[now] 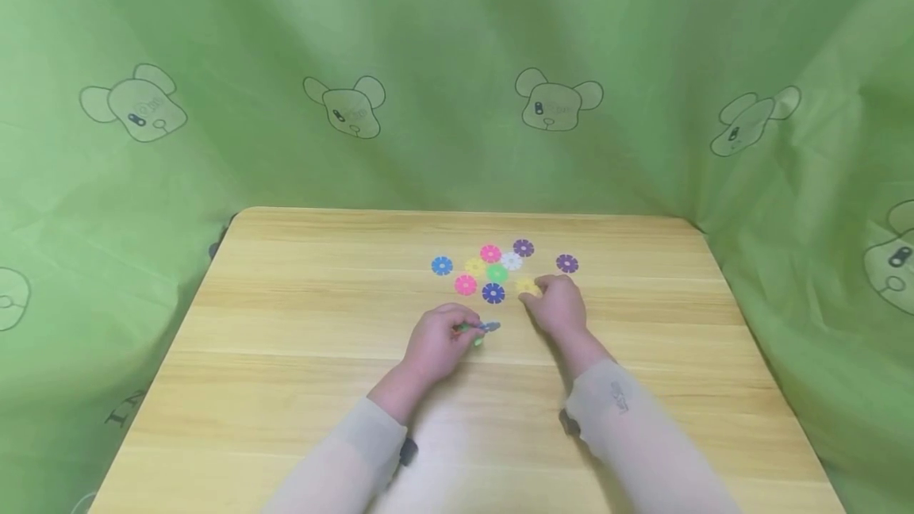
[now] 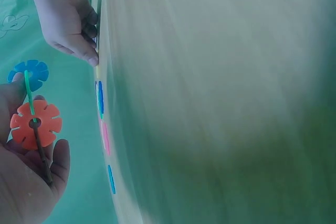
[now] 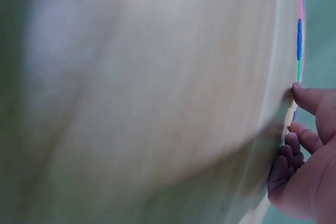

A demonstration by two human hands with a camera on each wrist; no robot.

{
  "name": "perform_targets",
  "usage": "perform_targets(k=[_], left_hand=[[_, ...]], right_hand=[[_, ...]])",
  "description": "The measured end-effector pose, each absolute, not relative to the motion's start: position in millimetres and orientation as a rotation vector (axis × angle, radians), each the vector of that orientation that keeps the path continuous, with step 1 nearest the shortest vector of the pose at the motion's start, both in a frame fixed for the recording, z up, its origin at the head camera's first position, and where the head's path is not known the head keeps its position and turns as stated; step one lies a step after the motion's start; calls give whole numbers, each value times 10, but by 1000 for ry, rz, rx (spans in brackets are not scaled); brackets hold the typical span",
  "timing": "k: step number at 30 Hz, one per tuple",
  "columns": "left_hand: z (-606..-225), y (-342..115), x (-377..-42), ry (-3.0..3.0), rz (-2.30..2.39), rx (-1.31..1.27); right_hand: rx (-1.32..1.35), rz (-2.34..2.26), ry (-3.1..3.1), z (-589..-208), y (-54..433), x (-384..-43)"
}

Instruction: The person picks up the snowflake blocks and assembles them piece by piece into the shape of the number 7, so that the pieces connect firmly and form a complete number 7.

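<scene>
My left hand [image 1: 437, 346] holds a small chain of slotted plastic snowflake discs a little in front of the loose ones. In the left wrist view an orange disc [image 2: 51, 121] and a blue disc [image 2: 38, 72] show face-on, joined by a green disc [image 2: 29, 95] seen edge-on; a dark disc [image 2: 43, 158] slots into the orange one near the palm. My right hand [image 1: 560, 306] pinches a yellow disc [image 1: 526, 285] by its edges, low at the tabletop. In the right wrist view, thumb and forefinger span that disc [image 3: 290, 113], the other fingers curled beneath.
Several loose discs lie flat beyond the hands, among them a dark blue disc [image 1: 493, 293], pink disc [image 1: 466, 285], light green disc [image 1: 497, 273], white disc [image 1: 511, 261] and purple disc [image 1: 567, 263]. The wooden table [image 1: 286, 300] meets a green curtain [image 1: 443, 157] behind.
</scene>
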State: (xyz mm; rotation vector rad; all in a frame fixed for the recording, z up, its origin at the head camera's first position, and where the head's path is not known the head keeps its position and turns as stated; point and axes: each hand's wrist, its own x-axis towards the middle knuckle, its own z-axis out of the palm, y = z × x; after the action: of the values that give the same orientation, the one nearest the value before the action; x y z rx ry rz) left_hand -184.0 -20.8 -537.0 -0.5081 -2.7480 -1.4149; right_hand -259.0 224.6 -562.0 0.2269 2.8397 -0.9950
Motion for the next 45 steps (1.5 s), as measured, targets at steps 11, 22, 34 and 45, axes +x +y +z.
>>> perform_targets(k=[11,22,34,45], left_hand=[[-5380,-199,-1829,-2743,-1427,-501],[-5361,-196,-1824,-2761,-1435,-487],[-5335,-230,-1817,-2785,-1439,-453],[-5358,-254,-1848,-2773,-1444,-452]], right_hand=[[265,-1050,2779,-5593,2250,-2614],[331,-1137,2711,-5518,2250,-2579],[265,-1305,2673,-5477,2264,-2426],[224,-1412,2644,-5370,2282,-2330]])
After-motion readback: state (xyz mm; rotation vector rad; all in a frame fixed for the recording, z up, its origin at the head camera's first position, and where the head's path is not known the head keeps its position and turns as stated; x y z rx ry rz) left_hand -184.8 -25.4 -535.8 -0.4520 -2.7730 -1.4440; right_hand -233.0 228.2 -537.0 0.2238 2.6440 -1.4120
